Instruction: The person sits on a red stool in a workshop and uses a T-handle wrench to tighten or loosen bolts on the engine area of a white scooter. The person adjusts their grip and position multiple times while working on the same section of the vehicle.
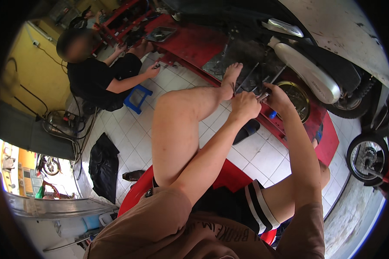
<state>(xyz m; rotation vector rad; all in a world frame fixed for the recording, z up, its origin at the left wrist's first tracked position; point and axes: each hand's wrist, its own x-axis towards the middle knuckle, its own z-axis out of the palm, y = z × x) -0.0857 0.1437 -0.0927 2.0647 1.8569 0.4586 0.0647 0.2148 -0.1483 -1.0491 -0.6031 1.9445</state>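
Observation:
Both my hands meet over the edge of a red work platform [194, 69], beside a gold wheel rim [306, 94] lying on it. My left hand [246, 105] is closed, fingers wrapped round something mostly hidden; a thin dark tip sticks out by the foot. Close beside it, my right hand [278, 97] is curled round a slim metal rod [279, 74] that points up and away. Between the two hands a small silvery metal piece [262, 97] shows, its kind unclear. A blue handle-like thing [272, 114] is just below my right hand. My bare foot [231, 77] rests on the platform edge.
A motorbike with a silver exhaust cover [309, 71] stands over the platform. Left, a co-worker in black [90, 82] sits near a blue stool [138, 98]. A metal tray [161, 34] lies at the back. A dark sandal [247, 131] and black cloth [103, 166] lie on white tiles.

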